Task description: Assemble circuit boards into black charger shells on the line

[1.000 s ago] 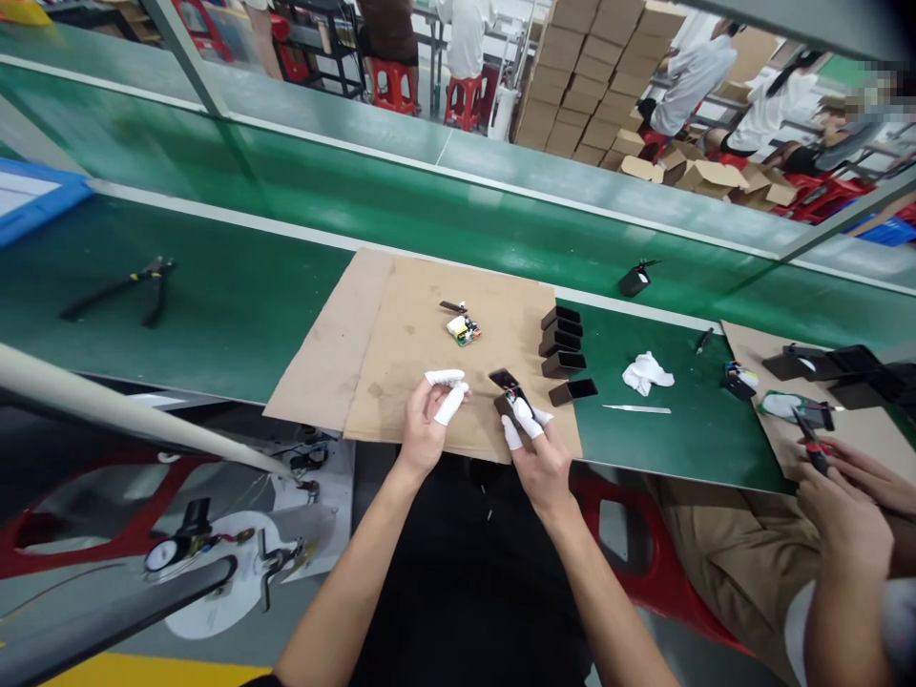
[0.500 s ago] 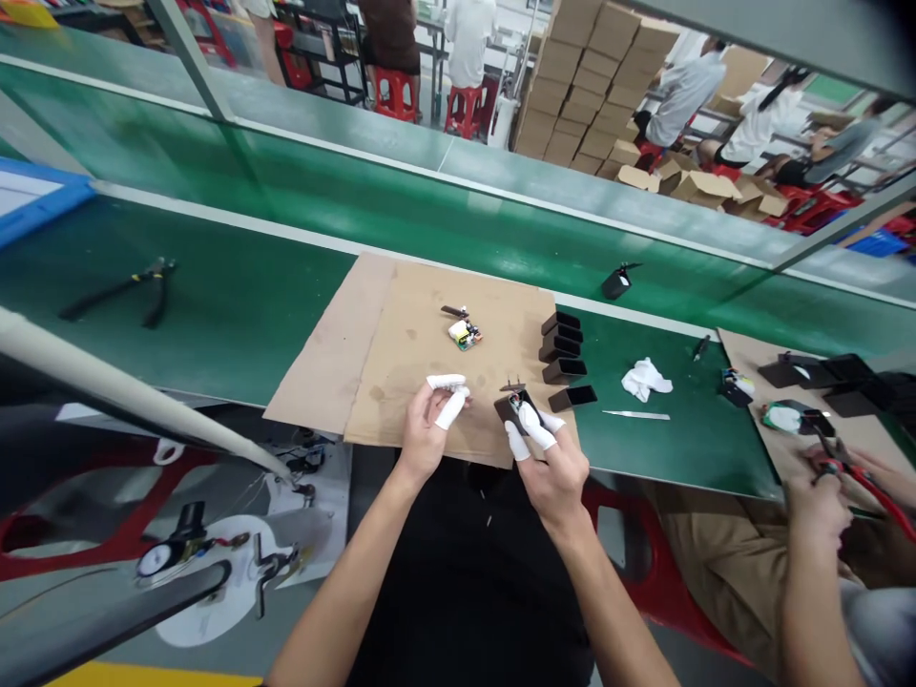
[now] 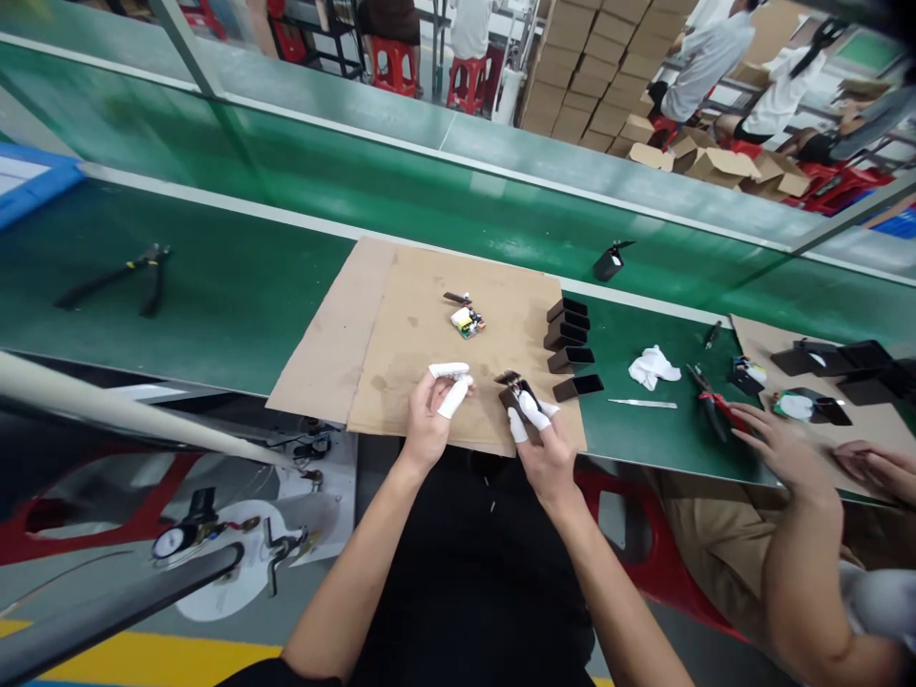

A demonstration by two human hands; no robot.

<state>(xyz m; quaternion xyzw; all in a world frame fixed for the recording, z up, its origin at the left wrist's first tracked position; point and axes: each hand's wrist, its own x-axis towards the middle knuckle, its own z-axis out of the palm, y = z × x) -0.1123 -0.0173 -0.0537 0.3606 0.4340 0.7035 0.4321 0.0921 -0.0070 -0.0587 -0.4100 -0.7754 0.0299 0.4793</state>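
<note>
My right hand (image 3: 548, 448), with white finger cots, grips a small black plastic case (image 3: 510, 399). The case is tilted, and a dark end piece with small parts sits at its open top. To its left my left hand (image 3: 435, 410) hovers over the cardboard, also in white cots, thumb and index tips pinched together; whatever may be between them is hidden. Beyond the hands a small circuit board (image 3: 468, 322) with a yellow-and-white part lies on the cardboard sheet (image 3: 415, 286), a dark plate (image 3: 456, 299) close behind it. Several open black cases (image 3: 565, 334) stand in a row at the right.
Pliers (image 3: 118, 277) lie on the green bench at the left. Rightward are a crumpled white cloth (image 3: 653, 366), tweezers (image 3: 642, 404) and a black case with a wire (image 3: 610, 261). A co-worker's hand (image 3: 777, 444) is at red-handled pliers (image 3: 716, 405).
My right hand has tilted the case slightly, and its end piece now sits closer to the opening. The co-worker has brought the red-handled pliers left onto the green bench.
</note>
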